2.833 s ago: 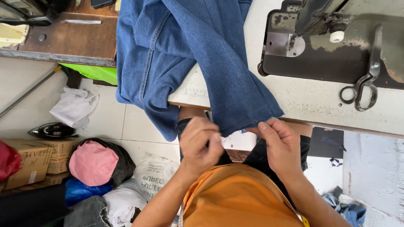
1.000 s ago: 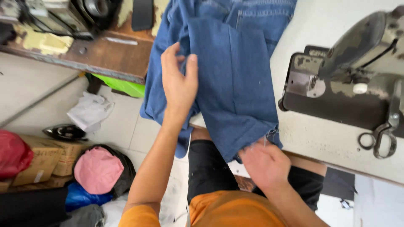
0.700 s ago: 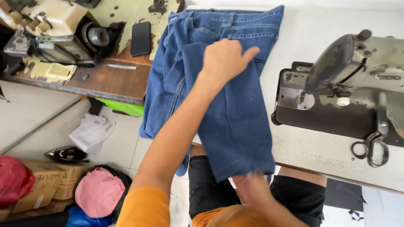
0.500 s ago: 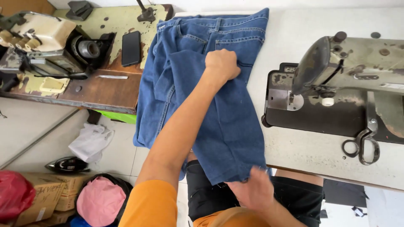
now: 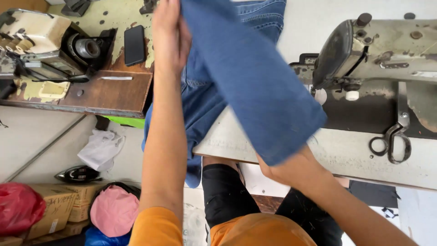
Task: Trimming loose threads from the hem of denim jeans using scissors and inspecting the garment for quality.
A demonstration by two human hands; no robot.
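Workshop floor is showing pale tile left of the sewing table (image 5: 346, 155), which is sitting grey and worn across the right half of the view. Jeans (image 5: 246, 77) are lying over that table's left edge, one blue leg being lifted up toward the camera, the rest hanging down off the table's near-left corner. Left hand (image 5: 169, 34) is stretching far out past the table's left edge, fingers wrapped on the upper part of the raised leg. Right hand (image 5: 284, 168) is sitting at the table's near edge, mostly tucked under the leg's hem; it looks to be gripping the fabric from below, but the fingers are hidden, so can't tell exactly how they're closing. Sewing machine (image 5: 378, 50) is standing on the table's right part, just beside the raised denim. Scissors (image 5: 393, 143) are lying on the table near its front edge, below the machine's arm, well apart from both hands. Second machine (image 5: 41, 41), cream coloured, is sitting on a wooden bench (image 5: 109, 93) left of the table, with a black phone (image 5: 134, 44) lying just beside it. Iron (image 5: 79, 174) is resting on the floor below that bench, near a white cloth (image 5: 101, 148). Cardboard boxes (image 5: 59, 207), a red bag (image 5: 16, 207) and a pink bundle (image 5: 114, 209) are sitting further left of the table, low in view.
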